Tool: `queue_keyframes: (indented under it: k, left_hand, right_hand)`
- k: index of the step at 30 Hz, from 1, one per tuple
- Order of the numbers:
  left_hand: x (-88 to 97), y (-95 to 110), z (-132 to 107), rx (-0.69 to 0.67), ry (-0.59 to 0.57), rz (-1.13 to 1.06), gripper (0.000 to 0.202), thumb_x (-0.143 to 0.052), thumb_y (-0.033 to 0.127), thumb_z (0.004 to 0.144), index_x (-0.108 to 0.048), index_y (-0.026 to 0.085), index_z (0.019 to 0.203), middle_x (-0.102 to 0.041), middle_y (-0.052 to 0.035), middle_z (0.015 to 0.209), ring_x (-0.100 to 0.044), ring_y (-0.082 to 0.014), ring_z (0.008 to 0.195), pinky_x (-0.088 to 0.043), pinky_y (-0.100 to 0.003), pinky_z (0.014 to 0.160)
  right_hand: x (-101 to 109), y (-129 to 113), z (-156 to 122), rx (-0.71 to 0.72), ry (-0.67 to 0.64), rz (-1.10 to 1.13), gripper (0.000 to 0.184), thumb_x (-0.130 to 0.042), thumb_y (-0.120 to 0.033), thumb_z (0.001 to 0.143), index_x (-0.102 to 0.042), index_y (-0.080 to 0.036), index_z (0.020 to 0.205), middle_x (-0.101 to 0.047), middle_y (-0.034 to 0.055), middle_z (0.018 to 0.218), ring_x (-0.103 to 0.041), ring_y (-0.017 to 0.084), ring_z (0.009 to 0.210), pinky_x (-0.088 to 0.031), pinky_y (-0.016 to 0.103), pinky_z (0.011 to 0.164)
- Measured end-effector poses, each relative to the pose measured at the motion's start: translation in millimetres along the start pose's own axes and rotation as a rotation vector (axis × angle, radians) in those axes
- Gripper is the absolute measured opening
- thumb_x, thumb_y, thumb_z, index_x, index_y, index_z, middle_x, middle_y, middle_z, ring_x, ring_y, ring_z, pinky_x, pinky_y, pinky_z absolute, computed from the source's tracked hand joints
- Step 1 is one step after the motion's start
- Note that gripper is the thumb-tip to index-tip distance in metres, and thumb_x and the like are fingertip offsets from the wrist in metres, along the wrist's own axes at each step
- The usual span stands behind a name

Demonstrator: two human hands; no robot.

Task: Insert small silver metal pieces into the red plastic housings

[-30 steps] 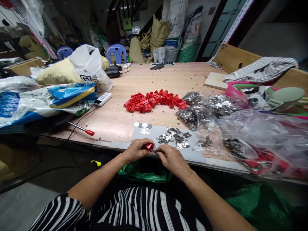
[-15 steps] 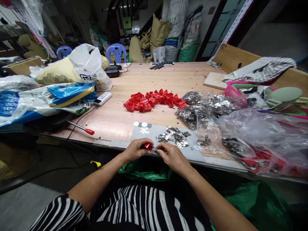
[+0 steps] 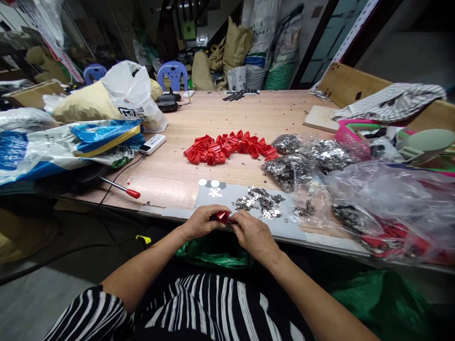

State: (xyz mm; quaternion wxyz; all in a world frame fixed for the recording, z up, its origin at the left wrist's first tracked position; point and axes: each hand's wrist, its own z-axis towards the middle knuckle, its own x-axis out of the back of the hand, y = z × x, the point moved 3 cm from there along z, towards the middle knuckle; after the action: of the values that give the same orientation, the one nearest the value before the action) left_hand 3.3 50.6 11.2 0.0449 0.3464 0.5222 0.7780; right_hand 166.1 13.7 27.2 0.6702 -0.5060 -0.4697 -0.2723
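Observation:
My left hand [image 3: 205, 221] is closed around a small red plastic part [image 3: 222, 217], held at the table's front edge with its hollow end facing right. Against that end, my right hand [image 3: 253, 233] is closed in a pinch on a small metal piece, now mostly hidden by the fingers. Just beyond the hands, flat shiny metal pieces [image 3: 269, 214] lie scattered on a grey mat [image 3: 213, 202]. A heap of similar red plastic parts [image 3: 213, 150] sits farther back on the table. Below the hands hangs an open green bag [image 3: 209, 258].
Clear plastic bags of metal pieces [image 3: 289, 170] crowd the right side, beside a pink basket [image 3: 350, 137]. At left are large plastic sacks [image 3: 103, 142], a white device [image 3: 153, 144] and a red-tipped lever [image 3: 132, 193]. A striped cloth [image 3: 394, 102] lies at the back right.
My right hand has moved closer to the red plastic part, and the thin metal piece that showed between them is now mostly covered. The view has shifted slightly.

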Motion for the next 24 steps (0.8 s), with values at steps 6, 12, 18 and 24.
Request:
queue_keyframes:
  k: [6, 12, 18, 24]
  left_hand:
    - [-0.6, -2, 0, -0.027, 0.016, 0.029, 0.037, -0.068, 0.023, 0.076, -0.061, 0.019, 0.113, -0.068, -0.0066, 0.105, -0.063, -0.0173, 0.093, -0.047, -0.028, 0.085]
    - [-1.2, -1, 0, -0.016, 0.005, 0.023, 0.037, -0.067, 0.023, 0.077, -0.062, 0.021, 0.114, -0.068, -0.0069, 0.105, -0.064, -0.0186, 0.094, -0.047, -0.029, 0.085]
    - [-2.9, -1, 1, 0.002, 0.034, 0.005, 0.040, -0.066, 0.020, 0.076, -0.061, 0.023, 0.116, -0.068, -0.0058, 0.108, -0.063, -0.0192, 0.096, -0.046, -0.030, 0.087]
    - [-1.0, 12, -3, 0.142, 0.150, -0.245, 0.031, -0.073, 0.020, 0.068, -0.063, 0.021, 0.098, -0.065, -0.0016, 0.090, -0.059, -0.0155, 0.083, -0.045, -0.027, 0.079]
  right_hand:
    - [-1, 2, -1, 0.017, 0.019, 0.049, 0.015, -0.051, -0.017, 0.087, -0.060, -0.023, 0.098, -0.063, 0.0015, 0.096, -0.060, 0.016, 0.086, -0.044, 0.025, 0.072]
    - [-3, 1, -2, 0.029, 0.013, 0.076, 0.018, -0.050, -0.014, 0.087, -0.060, -0.023, 0.097, -0.063, 0.0012, 0.096, -0.060, 0.016, 0.088, -0.045, 0.025, 0.073]
    - [-5, -9, 0, -0.018, 0.020, -0.029, 0.018, -0.046, -0.012, 0.087, -0.059, -0.021, 0.096, -0.062, 0.0040, 0.094, -0.060, 0.017, 0.085, -0.045, 0.026, 0.069]
    - [3, -6, -8, 0.053, 0.087, 0.136, 0.020, -0.042, -0.018, 0.092, -0.054, -0.022, 0.107, -0.057, 0.0049, 0.097, -0.058, 0.017, 0.085, -0.045, 0.027, 0.072]
